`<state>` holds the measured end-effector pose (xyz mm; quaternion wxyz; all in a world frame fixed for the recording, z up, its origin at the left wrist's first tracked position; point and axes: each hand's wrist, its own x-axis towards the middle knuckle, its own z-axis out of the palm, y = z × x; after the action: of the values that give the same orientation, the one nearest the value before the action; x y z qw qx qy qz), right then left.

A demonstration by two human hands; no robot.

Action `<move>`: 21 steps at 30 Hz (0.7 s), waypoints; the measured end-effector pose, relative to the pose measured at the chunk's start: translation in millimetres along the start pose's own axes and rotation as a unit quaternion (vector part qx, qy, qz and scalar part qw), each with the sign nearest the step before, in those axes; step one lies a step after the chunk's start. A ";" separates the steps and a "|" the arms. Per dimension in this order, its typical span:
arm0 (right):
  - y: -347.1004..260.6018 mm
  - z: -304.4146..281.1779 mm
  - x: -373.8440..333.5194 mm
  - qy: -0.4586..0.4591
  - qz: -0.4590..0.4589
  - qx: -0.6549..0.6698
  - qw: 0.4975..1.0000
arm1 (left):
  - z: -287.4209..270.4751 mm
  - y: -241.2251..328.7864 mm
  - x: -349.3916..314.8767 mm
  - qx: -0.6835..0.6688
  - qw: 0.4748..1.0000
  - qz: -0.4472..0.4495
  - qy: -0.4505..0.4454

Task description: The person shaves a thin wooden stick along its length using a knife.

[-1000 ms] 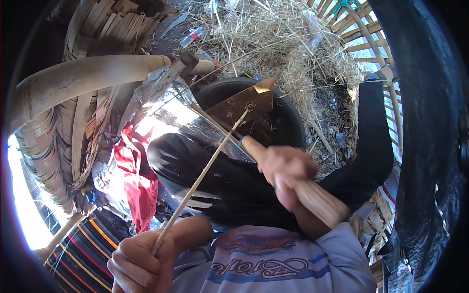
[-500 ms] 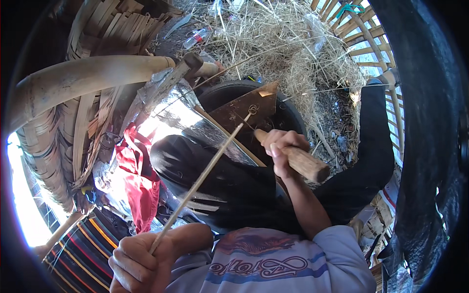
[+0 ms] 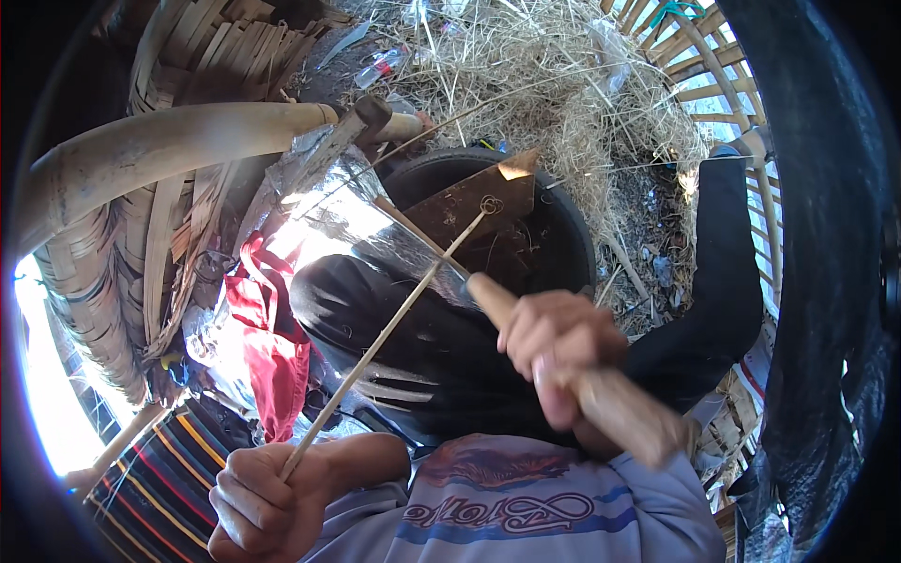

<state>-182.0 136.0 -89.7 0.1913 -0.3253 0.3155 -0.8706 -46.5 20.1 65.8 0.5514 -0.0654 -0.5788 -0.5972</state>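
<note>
The left hand [image 3: 267, 502], at the lower left of the frame, has its fingers clenched around the near end of a thin bamboo strip [image 3: 394, 319]. The strip's long axis runs diagonally up and right, ending in a small curl against the rusty cleaver blade [image 3: 474, 199] at upper centre. The right hand [image 3: 558, 352], at centre right, grips the cleaver's wooden handle [image 3: 619, 403] tightly and is the hand nearer the blade. Behind the blade sit a black tyre [image 3: 563, 235] and dry straw [image 3: 563, 84].
</note>
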 end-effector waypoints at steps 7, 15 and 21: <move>59.7 -38.4 -36.5 0.054 0.122 -0.014 0.991 | 3.7 -7.8 2.7 0.035 0.999 0.018 -0.017; 5.8 -0.5 1.1 -0.042 -0.003 -0.009 0.999 | -2.7 -4.2 4.1 -0.006 1.000 -0.019 -0.010; 56.0 -30.1 -30.2 -0.022 0.075 -0.181 0.980 | -8.5 -3.9 1.5 0.063 0.998 -0.006 -0.004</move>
<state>-174.0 124.3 -158.6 0.2007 -0.3486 0.4871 -0.7752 -45.1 11.7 61.7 0.5484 -0.0289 -0.6179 -0.5627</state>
